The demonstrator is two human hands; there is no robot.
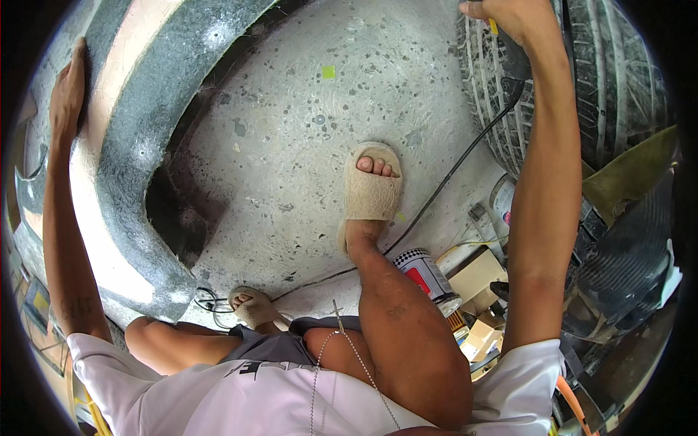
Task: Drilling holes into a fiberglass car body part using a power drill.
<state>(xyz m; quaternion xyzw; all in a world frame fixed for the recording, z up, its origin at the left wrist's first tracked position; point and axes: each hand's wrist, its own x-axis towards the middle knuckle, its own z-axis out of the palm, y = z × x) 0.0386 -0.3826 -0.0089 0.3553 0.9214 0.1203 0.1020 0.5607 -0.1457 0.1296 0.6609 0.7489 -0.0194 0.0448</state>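
My left hand (67,94) lies against the outer side of a large curved bumper-like panel (134,123), fingers stretched along it. The panel is sanded in dark grey and pale patches, with a dark hollow on its inner side. At the top right edge, my right hand (512,20) is closed around a dark corded power tool (518,64) with a yellow part. Most of this tool is cut off or hidden by my hand and wrist, so its exact kind cannot be made out. A black cord (465,154) runs from it down across the floor.
Worn tyres (596,80) stand at the right beyond my forearm. Beside my right leg are a paint can (425,280) and small cardboard boxes (476,280). A dark carbon-patterned part (625,254) lies at the far right. The speckled concrete floor (291,145) carries a green scrap (329,72).
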